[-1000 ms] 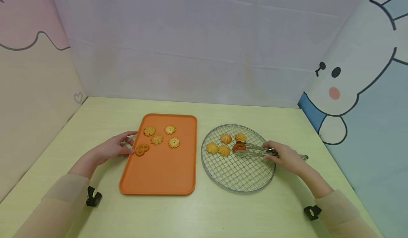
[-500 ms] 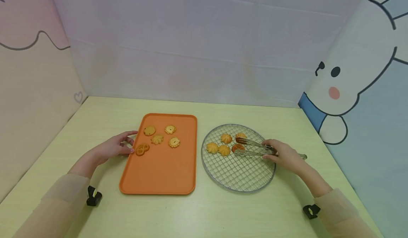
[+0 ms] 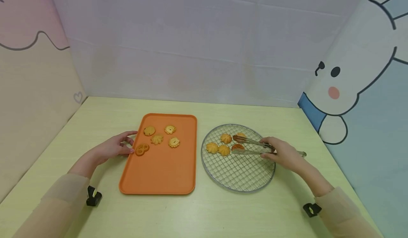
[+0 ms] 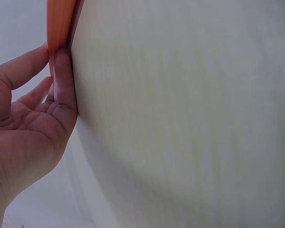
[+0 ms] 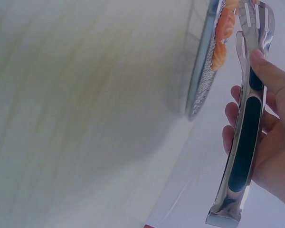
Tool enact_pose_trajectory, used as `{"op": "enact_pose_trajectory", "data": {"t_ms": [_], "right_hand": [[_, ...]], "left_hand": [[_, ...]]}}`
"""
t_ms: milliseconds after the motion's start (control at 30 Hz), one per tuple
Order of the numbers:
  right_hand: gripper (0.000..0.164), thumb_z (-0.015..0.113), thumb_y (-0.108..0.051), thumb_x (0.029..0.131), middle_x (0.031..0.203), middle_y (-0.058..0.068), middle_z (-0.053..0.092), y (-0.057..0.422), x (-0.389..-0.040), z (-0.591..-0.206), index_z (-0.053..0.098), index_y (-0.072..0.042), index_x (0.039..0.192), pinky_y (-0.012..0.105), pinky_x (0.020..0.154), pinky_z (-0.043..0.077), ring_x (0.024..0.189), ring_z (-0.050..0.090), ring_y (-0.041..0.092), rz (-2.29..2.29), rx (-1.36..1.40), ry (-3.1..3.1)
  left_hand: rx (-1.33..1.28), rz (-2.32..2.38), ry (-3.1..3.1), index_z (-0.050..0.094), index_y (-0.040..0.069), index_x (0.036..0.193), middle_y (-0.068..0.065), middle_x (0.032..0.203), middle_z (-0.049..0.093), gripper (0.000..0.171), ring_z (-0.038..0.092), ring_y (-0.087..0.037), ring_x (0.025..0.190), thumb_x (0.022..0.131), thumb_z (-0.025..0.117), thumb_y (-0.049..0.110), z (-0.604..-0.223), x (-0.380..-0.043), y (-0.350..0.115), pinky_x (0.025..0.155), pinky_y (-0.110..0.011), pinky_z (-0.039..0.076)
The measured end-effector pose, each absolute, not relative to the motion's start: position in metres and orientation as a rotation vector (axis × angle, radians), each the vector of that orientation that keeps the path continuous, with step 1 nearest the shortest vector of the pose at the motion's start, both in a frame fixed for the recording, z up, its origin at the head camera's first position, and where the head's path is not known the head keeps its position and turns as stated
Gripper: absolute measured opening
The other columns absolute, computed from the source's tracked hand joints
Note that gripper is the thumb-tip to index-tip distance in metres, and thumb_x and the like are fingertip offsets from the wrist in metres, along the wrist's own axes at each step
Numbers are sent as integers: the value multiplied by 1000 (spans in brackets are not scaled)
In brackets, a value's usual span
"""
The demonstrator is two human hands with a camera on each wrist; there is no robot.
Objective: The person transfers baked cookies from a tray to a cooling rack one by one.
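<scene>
Your right hand (image 3: 283,154), nearer, grips tongs (image 5: 244,142) pointing left | red-brown cookie (image 3: 238,147): on wire rack (image 3: 229,176), leftward, between parted tips | your left hand (image 3: 109,147), loose, touches orange tray (image 3: 165,170)

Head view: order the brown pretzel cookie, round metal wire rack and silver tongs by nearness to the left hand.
1. Pretzel cookie: right of the left hand.
2. Wire rack: right of the orange rectangular tray.
3. Tongs: right, tips over rack.

Cookies (image 3: 157,139) lie on both the tray (image 3: 162,174), left, and the rack (image 3: 239,174), right.
</scene>
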State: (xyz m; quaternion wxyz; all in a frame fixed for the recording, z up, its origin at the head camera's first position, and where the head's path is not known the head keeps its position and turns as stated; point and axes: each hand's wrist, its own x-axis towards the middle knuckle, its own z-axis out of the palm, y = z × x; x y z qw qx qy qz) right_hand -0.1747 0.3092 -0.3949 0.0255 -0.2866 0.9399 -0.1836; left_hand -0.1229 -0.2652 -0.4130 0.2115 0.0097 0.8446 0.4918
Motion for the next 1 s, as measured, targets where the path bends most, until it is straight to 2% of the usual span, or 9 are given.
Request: {"op": "enact_pose_trajectory", "data": {"t_ms": [600, 1000], "right_hand": [[52, 70, -27, 85, 103, 6, 62, 263, -175, -359, 53, -5, 128, 27, 58, 39, 71, 47, 11, -596, -951, 2934], [51, 69, -30, 86, 106, 5, 62, 232, -182, -353, 54, -7, 129, 27, 57, 37, 66, 44, 10, -613, -1049, 2911]], "left_hand": [[24, 1373, 2338, 17, 3, 149, -18, 116, 39, 75, 50, -19, 88, 89, 62, 8, -414, -123, -266, 73, -27, 46], [22, 1366, 2346, 18, 4, 149, -17, 115, 39, 75, 48, -20, 88, 89, 61, 9, -415, -123, -266, 72, -27, 45]]}}
